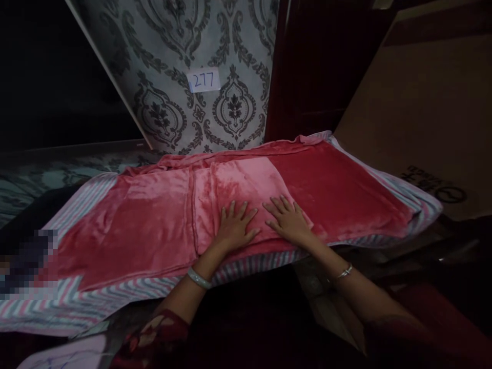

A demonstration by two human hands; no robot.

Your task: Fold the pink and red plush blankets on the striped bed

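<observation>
A red plush blanket (154,220) lies spread over a striped cloth (246,265), with part of it folded into a lighter pink flap near the middle. My left hand (235,228) rests flat on that fold, fingers spread, with a pale bangle on the wrist. Just to its right, my right hand (289,221) also presses flat on the fold by its right edge, fingers apart. A thin bracelet circles that wrist. Neither hand grips the fabric. To the right of the fold the blanket lies in a flat single spread.
Behind stands a patterned wall (230,46) bearing a paper label (204,80) marked 277. A large dark screen (57,77) is at the left. A big cardboard box (430,113) leans at the right, beside a dark red panel (307,77). A blurred patch covers the far left.
</observation>
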